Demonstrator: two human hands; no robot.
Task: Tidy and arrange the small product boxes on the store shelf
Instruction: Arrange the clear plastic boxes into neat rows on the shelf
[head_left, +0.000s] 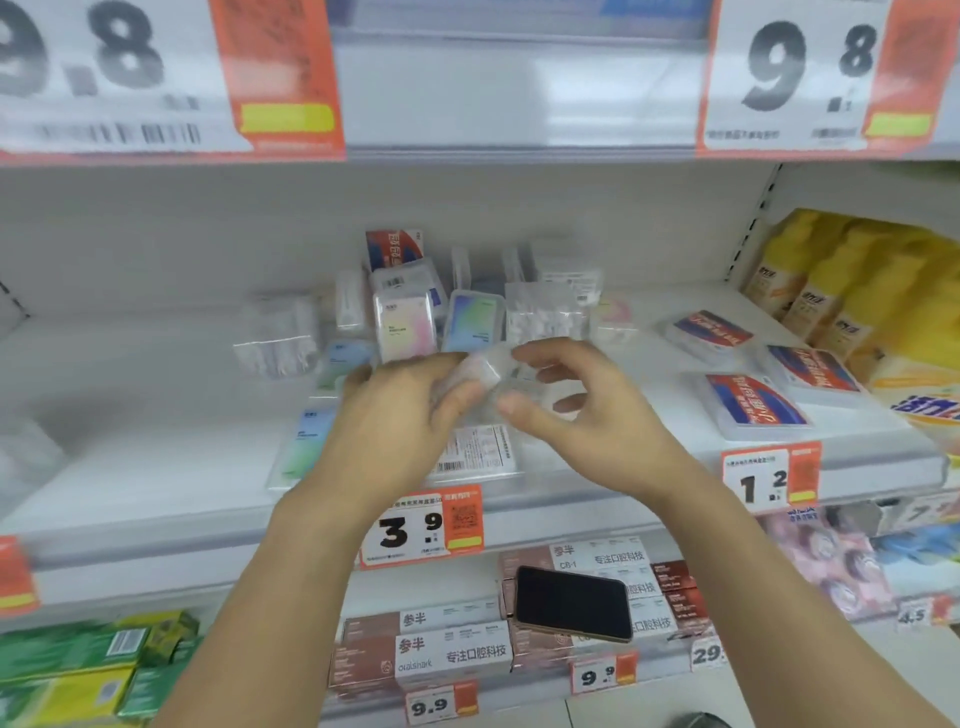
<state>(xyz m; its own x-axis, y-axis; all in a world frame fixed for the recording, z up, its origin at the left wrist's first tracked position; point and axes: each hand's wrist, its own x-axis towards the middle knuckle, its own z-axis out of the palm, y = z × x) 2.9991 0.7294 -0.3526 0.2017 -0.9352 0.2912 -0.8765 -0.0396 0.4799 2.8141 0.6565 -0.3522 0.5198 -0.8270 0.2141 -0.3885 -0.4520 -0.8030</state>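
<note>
Both hands meet above the middle of the white shelf (156, 499). My left hand (395, 410) and my right hand (582, 410) together grip a small clear plastic box (485, 371), held between thumbs and fingers. Behind them stand several small boxes: a pink pastel box (405, 325), a blue-green pastel box (475, 322) and a clear packet (545, 312). A flat box with a barcode label (478, 449) lies under my hands. A pale blue-green box (304, 441) lies flat to the left.
Red-and-blue flat boxes (753, 408) lie at the right of the shelf, next to yellow packages (857, 291). A black phone (574, 603) rests on toothpaste cartons (452, 652) on the shelf below. Price tags (423, 525) line the shelf edge. Green packs (78, 670) sit at the lower left.
</note>
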